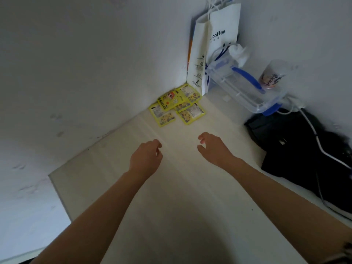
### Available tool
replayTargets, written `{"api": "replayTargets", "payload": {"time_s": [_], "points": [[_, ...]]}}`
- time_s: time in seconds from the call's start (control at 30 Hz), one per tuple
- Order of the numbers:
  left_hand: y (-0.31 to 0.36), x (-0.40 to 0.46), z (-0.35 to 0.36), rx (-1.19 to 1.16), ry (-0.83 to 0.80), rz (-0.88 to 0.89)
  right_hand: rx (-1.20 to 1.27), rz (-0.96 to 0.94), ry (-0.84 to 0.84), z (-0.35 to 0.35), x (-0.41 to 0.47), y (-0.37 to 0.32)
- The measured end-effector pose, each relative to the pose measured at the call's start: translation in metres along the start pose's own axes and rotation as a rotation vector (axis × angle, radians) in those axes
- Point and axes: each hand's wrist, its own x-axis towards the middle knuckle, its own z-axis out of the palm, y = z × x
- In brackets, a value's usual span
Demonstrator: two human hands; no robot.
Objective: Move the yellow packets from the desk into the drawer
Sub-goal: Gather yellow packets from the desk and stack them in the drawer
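Observation:
Several yellow packets point(176, 104) lie in a loose overlapping pile on the pale desk point(171, 187), in the far corner where the desk meets the wall. My left hand point(145, 159) hovers over the desk a short way in front of the pile, fingers loosely curled and holding nothing. My right hand point(213, 147) hovers beside it, fingers apart and empty, also short of the packets. No drawer is in view.
A white paper coffee bag point(215, 44) stands against the wall behind the packets. To the right sit a clear plastic box with blue clips point(245, 86), a printed cup point(272, 75), and a black bag point(304, 149) with a white cable point(320, 147) across it.

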Motion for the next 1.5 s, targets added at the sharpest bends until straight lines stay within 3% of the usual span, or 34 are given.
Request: {"api": "replayTargets", "payload": {"time_s": [0.2, 0.3, 0.37, 0.43, 0.53, 0.87, 0.97, 1.13, 1.3, 1.5], "points": [[0.005, 0.071, 0.000, -0.003, -0.026, -0.112, -0.016, 0.053, -0.018, -0.022, 0.071, 0.001], [0.008, 0.111, 0.012, -0.072, -0.007, -0.225, 0.034, 0.209, -0.014, -0.024, 0.116, 0.012], [0.010, 0.132, 0.018, -0.124, 0.023, -0.319, 0.266, 0.432, -0.022, -0.026, 0.138, 0.018], [0.011, 0.149, 0.025, -0.158, 0.064, -0.394, 0.716, 0.685, -0.074, -0.028, 0.152, 0.021], [0.011, 0.171, 0.033, -0.211, 0.118, -0.513, 0.967, 0.805, -0.105, -0.027, 0.174, 0.030], [0.038, 0.205, 0.067, -0.074, 0.159, -0.587, 0.888, 0.789, -0.049, -0.014, 0.220, 0.028], [0.039, 0.209, 0.066, -0.155, 0.167, -0.569, 0.850, 0.788, -0.071, -0.007, 0.227, 0.025], [0.036, 0.210, 0.059, -0.348, 0.148, -0.531, 0.777, 0.728, 0.054, 0.003, 0.234, 0.011], [0.029, 0.207, 0.060, -0.398, 0.153, -0.585, 0.741, 0.616, 0.037, 0.007, 0.239, 0.012], [0.024, 0.211, 0.049, -0.390, 0.045, -0.756, 0.722, 0.669, 0.088, 0.011, 0.233, 0.008]]}}
